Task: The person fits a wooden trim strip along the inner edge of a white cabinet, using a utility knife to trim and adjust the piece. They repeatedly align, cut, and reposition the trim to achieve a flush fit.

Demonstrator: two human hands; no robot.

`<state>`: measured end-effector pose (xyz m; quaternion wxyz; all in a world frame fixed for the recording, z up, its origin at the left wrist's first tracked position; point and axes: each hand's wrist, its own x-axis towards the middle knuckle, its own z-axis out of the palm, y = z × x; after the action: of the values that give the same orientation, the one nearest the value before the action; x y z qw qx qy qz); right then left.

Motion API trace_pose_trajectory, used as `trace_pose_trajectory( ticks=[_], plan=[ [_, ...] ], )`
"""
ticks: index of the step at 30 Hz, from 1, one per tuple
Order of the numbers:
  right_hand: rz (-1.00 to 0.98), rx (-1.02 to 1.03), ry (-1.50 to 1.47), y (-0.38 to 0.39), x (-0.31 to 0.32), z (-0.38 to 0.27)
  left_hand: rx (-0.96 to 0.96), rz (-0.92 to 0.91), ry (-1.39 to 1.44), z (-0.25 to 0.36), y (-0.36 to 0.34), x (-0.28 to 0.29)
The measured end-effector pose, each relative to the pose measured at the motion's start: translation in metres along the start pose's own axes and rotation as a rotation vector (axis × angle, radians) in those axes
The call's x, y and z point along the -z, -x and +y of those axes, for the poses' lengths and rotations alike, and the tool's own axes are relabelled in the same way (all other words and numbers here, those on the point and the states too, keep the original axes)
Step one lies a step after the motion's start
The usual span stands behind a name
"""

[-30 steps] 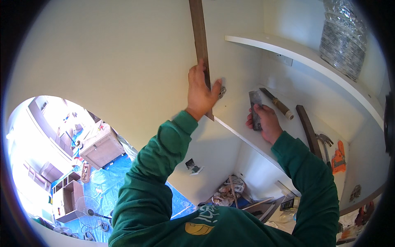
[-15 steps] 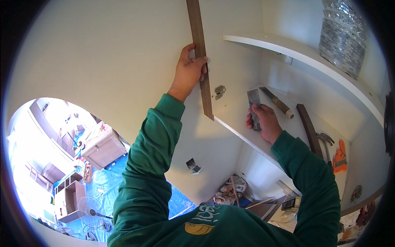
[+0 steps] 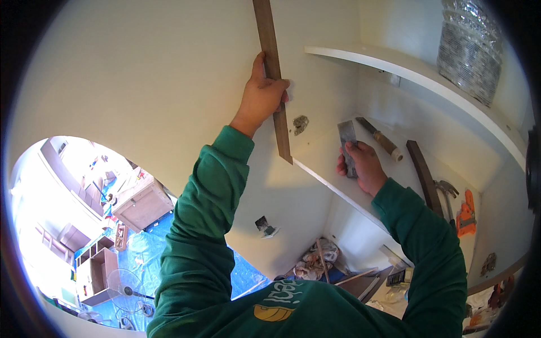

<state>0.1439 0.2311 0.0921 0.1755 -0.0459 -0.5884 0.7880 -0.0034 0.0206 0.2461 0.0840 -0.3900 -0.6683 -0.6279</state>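
Observation:
My left hand [image 3: 260, 97] grips a narrow dark wooden strip [image 3: 268, 31] that stands nearly upright against the white wall. Its index finger lies along the strip's left edge, with the thumb across the front. The strip's angled lower end meets the front edge of a white shelf [image 3: 338, 195]. In my right hand [image 3: 363, 166] is a flat grey rectangular piece [image 3: 347, 135], metal by its look, held upright above the shelf. Beyond that hand lies a chisel-like tool [image 3: 383, 141] with a wooden handle.
On the shelf to the right are another dark strip [image 3: 424, 174], a hammer [image 3: 449, 194] and an orange tool [image 3: 466, 214]. A curved upper shelf [image 3: 417, 76] carries a silvery flexible duct [image 3: 470, 53]. Far left, an arched opening shows a wooden box [image 3: 143, 203] and a fan [image 3: 125, 288].
On the strip, my left index finger has straightened upward and the thumb has shifted slightly right. My right hand and its flat piece stay almost where they were.

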Motion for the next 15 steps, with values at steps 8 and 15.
trace_pose_trajectory(
  ticks=[8, 15],
  plan=[
    [0.029, 0.003, 0.058, 0.003, -0.005, -0.001, 0.156, -0.017, 0.113, 0.002, 0.015, -0.003],
    [0.002, 0.020, -0.030, -0.001, 0.007, 0.001, 0.276, -0.122, 0.203, -0.041, 0.060, -0.003]
  ],
)
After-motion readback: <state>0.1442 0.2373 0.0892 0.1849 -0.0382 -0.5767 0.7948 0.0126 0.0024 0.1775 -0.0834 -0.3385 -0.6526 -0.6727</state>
